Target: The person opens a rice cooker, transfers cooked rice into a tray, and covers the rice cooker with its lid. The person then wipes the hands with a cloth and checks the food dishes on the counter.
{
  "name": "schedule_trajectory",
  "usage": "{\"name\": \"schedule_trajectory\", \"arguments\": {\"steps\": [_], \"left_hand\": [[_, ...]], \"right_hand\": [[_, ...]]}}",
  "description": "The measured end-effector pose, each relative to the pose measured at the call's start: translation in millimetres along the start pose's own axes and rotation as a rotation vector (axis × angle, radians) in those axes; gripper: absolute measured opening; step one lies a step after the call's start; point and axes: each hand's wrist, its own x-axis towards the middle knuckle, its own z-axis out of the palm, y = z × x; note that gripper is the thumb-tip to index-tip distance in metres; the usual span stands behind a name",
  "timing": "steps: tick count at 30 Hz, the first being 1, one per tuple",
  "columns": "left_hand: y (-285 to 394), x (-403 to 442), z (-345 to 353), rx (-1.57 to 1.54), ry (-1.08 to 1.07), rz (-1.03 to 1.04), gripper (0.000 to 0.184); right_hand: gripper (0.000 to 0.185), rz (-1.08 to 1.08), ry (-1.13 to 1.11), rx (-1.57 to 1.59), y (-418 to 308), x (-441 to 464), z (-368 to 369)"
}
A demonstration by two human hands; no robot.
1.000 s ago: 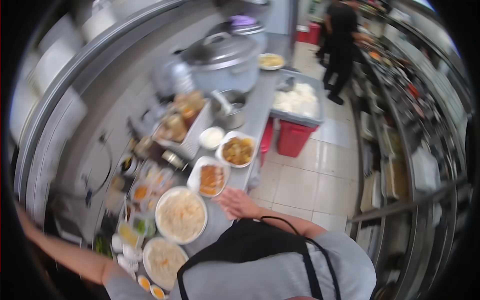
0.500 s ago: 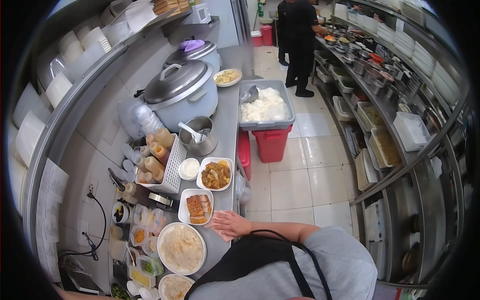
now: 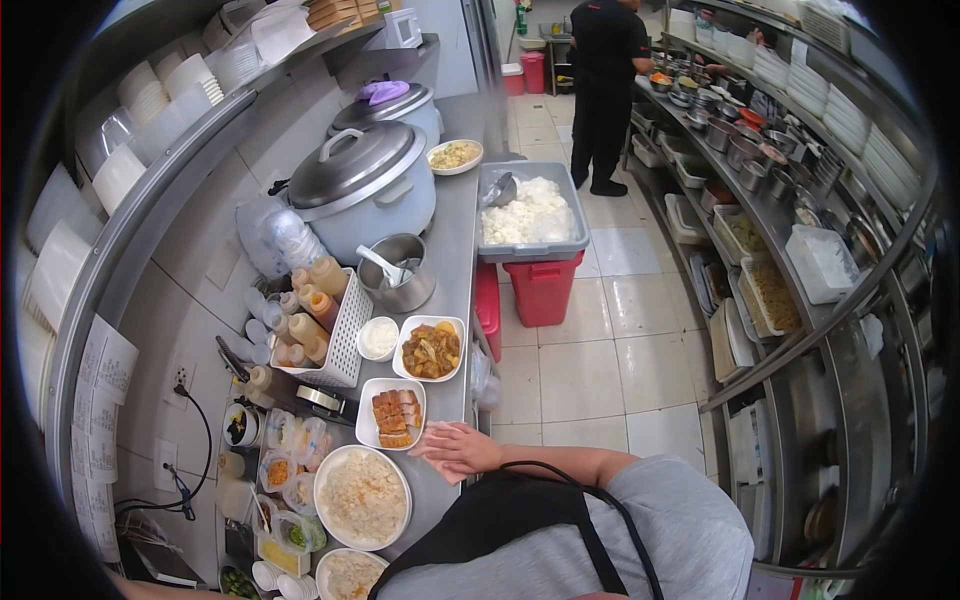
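My right hand [image 3: 462,448] lies flat on a pale pink cloth [image 3: 456,474] at the counter's front edge, fingers stretched out. Just beyond it is a square white dish of sliced, browned meat [image 3: 396,418], close to my fingertips but apart from them. A round white bowl of rice [image 3: 363,498] stands nearby, with a second rice bowl [image 3: 350,574] nearer to me. Further along the counter are a white dish of saucy stew [image 3: 431,350] and a small bowl of white rice [image 3: 378,338]. Only a bit of my left forearm shows at the bottom left; that hand is outside the frame.
Squeeze bottles [image 3: 318,300] fill a white basket beside a metal pot [image 3: 397,272] with utensils. Large lidded cookers [image 3: 360,170] stand behind. A grey tub of rice [image 3: 532,215] sits on a red bin [image 3: 543,290]. A co-worker [image 3: 606,90] stands by the right-hand shelving.
The co-worker in black at the back has shifted, and the second dark figure behind has gone from sight. My right hand and the cloth stay almost where they were.
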Motion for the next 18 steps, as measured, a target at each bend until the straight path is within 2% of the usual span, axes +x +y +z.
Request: {"name": "schedule_trajectory", "arguments": {"steps": [12,18], "left_hand": [[-0.2,0.5,1.7,-0.017,0.009,-0.032,0.028],[-3.8,-1.8,1.3,0.001,-0.06,-0.074,0.027]], "right_hand": [[0.044,-0.022,0.026,0.003,0.2,0.3,-2.0],[0.043,-0.029,0.014,0.022,0.6,0.6,-2.7]]}}
